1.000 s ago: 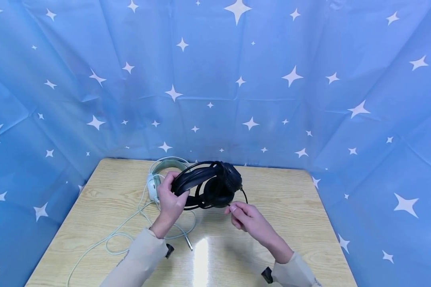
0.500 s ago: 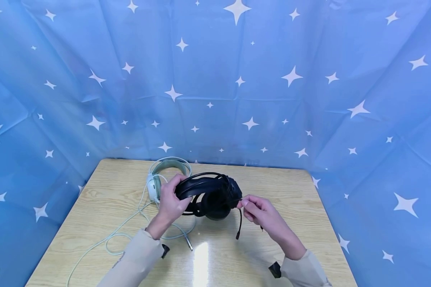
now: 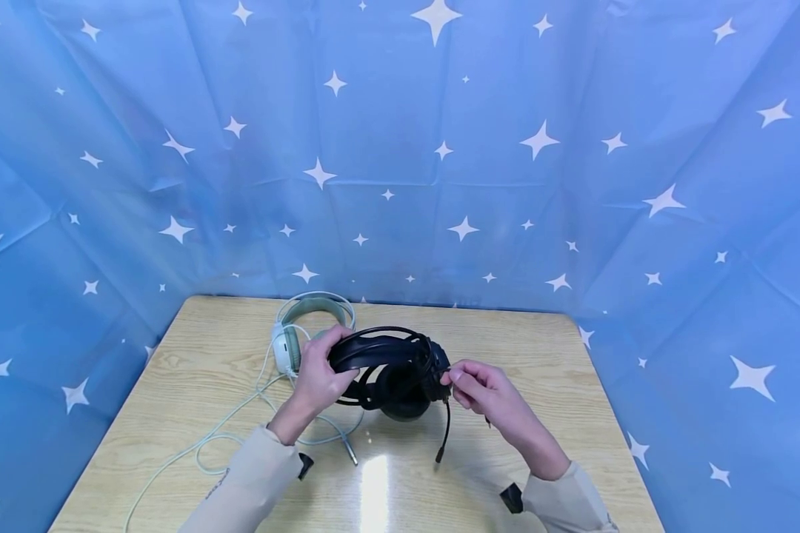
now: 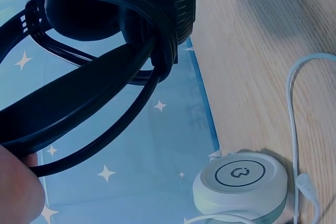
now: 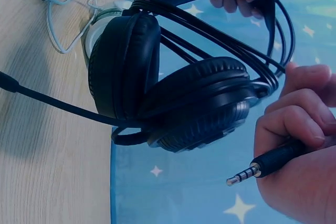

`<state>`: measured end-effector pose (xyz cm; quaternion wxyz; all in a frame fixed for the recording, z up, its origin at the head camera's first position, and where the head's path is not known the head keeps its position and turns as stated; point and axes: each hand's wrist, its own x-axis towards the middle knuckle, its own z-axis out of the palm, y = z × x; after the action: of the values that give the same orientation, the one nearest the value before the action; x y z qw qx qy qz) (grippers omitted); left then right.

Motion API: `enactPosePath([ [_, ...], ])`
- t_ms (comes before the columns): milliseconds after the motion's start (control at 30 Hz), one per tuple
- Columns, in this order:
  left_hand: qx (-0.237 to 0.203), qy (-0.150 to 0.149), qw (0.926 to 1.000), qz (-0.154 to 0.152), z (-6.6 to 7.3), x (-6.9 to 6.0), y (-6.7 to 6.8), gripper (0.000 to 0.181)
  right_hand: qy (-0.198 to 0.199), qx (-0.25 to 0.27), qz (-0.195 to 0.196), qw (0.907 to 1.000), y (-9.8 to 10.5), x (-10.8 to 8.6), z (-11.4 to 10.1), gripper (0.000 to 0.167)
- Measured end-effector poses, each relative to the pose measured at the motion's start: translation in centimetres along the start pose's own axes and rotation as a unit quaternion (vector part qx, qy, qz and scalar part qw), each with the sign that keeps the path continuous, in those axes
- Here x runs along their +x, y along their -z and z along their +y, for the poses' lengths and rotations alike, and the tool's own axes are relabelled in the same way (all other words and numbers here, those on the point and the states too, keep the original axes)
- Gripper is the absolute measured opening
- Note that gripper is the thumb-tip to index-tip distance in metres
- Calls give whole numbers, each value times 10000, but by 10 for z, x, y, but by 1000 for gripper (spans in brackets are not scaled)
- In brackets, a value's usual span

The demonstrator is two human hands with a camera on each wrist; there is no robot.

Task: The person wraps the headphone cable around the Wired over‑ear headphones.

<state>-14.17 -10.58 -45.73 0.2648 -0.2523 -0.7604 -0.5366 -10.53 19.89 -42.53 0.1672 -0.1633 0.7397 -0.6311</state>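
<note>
Black headphones (image 3: 407, 396) are held above the table, their cable (image 5: 210, 35) wound several times around the headband and ear cups. My left hand (image 3: 320, 377) grips the headband; in the left wrist view part of that hand (image 4: 18, 192) shows at the lower left. Beside the ear cups, my right hand (image 3: 490, 396) pinches the black cable. The right wrist view shows that hand (image 5: 304, 129) with its fingers curled, the audio plug (image 5: 273, 160) sticking out below them. A thin microphone boom (image 5: 68, 107) extends from one ear cup.
Pale green and white headphones (image 3: 285, 348) lie on the wooden table (image 3: 520, 348) behind my left hand. Their light cable (image 3: 193, 444) loops across the left side, with a metal-tipped connector (image 3: 351, 453) near the middle. A blue star-patterned curtain (image 3: 400, 148) surrounds the table.
The black headphones have come lower and slightly right, and the microphone boom now hangs down. My right hand has moved right and a little up, with the cable still pinched.
</note>
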Motion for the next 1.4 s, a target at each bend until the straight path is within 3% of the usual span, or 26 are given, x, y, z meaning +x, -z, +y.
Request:
enactPosePath([
  [333, 203, -71, 9988, -443, 2, 2, 2, 37, 170, -270, 128, 9994, -2, 7, 0, 29],
  [500, 19, -143, 9975, -688, 1, 2, 7, 37, 239, -1021, 353, 9939, 1, 9, 1, 21],
  [700, -571, 170, 9933, -989, 2, 4, 17, 37, 554, -1865, 216, 9807, 10, 10, -5, 15],
  [800, -898, 417, 9887, -1124, 1, 7, 22, 38, 1184, -2438, 226, 9623, 15, 13, -7, 13],
  [1000, -1094, 795, 9806, -1421, 2, 11, 25, 38, 2528, -3676, 752, 8918, 16, 27, -5, 21],
  [1067, -1161, 936, 9773, -1503, 3, 11, 25, 39, 2743, -3819, 851, 8784, 15, 32, -3, 24],
  [1167, -1252, 1131, 9729, -1581, 4, 12, 23, 39, 2849, -3740, 826, 8787, 14, 37, -1, 24],
  [1400, -1071, 1351, 9701, -1707, 6, 16, 21, 37, 2663, -3435, 327, 9000, 7, 46, -1, 26],
])
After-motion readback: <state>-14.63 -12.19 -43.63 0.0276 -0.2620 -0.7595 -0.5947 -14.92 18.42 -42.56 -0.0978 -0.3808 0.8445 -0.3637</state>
